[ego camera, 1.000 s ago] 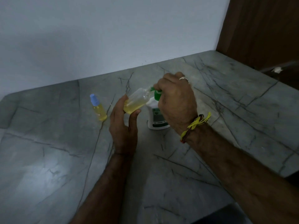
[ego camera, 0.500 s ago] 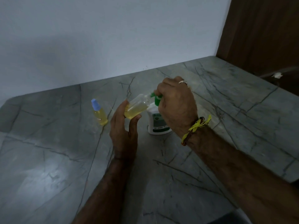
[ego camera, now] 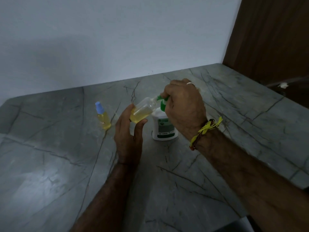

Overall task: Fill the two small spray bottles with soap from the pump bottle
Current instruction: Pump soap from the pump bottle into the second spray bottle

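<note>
My left hand [ego camera: 128, 136] holds a small clear spray bottle [ego camera: 142, 112] without its cap, tilted, its open neck against the green nozzle. Yellow soap fills about half of it. The white pump bottle [ego camera: 163, 129] with a green pump head [ego camera: 161, 101] stands on the grey stone counter [ego camera: 66, 164]. My right hand [ego camera: 183, 108] is curled over the pump head, covering most of it. A second small spray bottle [ego camera: 102, 118], with a blue cap and yellow liquid inside, stands upright to the left.
A white wall runs along the back of the counter. A dark wooden panel [ego camera: 270, 34] stands at the right, with a small white scrap [ego camera: 283, 84] beside it. The counter's front right edge drops off near my right forearm.
Both hands and the bottles keep the same pose. The view has shifted a little, so everything sits slightly lower in the frame.
</note>
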